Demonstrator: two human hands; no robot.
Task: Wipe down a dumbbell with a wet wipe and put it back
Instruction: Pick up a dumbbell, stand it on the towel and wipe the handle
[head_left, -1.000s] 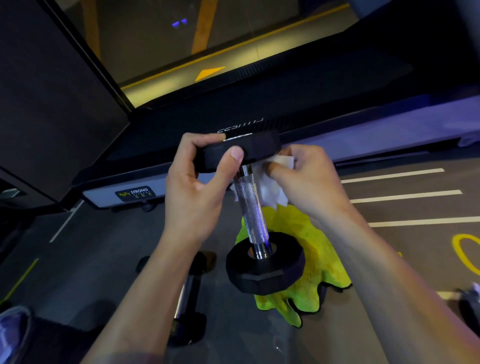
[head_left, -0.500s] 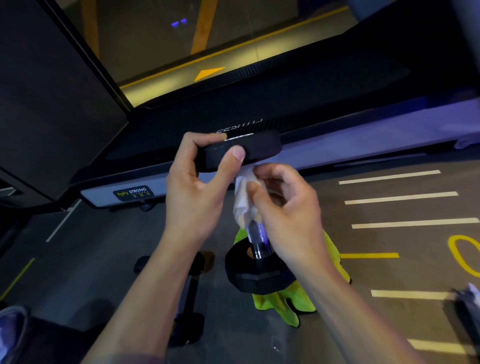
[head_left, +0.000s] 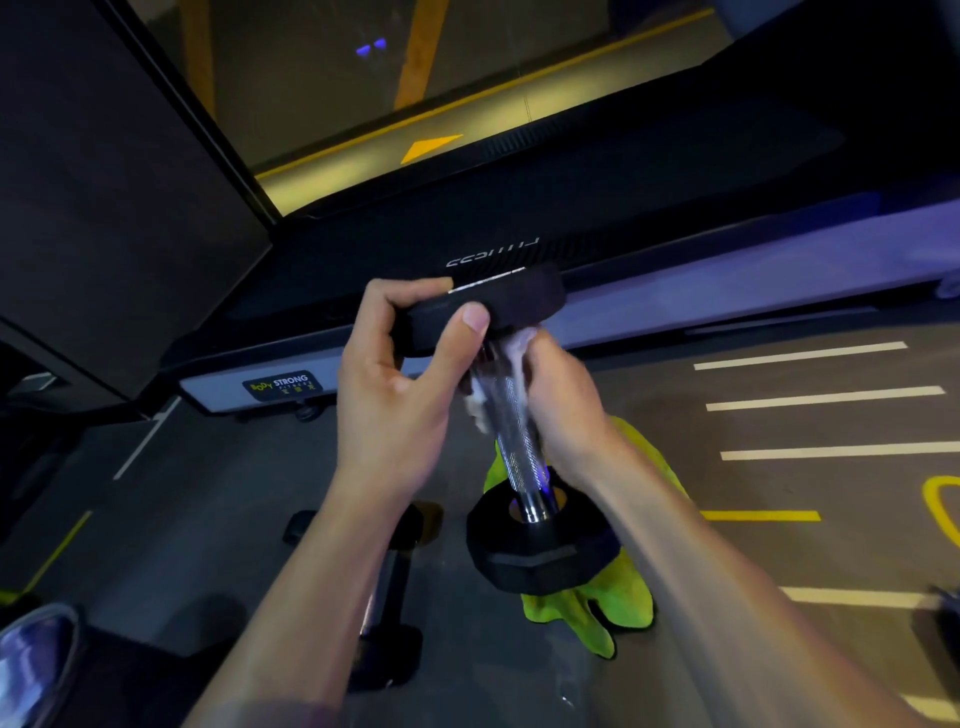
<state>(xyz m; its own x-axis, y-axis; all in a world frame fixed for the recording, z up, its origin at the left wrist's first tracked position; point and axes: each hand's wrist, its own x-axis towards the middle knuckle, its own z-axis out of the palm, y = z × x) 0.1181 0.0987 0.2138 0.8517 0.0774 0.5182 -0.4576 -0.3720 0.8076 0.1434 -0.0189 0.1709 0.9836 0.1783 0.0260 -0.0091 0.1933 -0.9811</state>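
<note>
Dumbbell (head_left: 519, 457) stands upright; my left hand (head_left: 400, 395) grips its top head. Right hand (head_left: 561, 400) wraps wipe (head_left: 511, 358) round handle, near top, so stroke runs down.

We see the dumbbell (head_left: 519, 457) with a shiny metal handle, cross-hatched and rough along its middle, smooth and mirror-like near the lower head. Its heads look like matt black rubber. The wet wipe (head_left: 511, 353) is thin, white and crumpled. The cloth (head_left: 618, 603) below looks soft and fuzzy, bright yellow-green. The floor (head_left: 218, 499) is matt grey, with painted lines.
</note>
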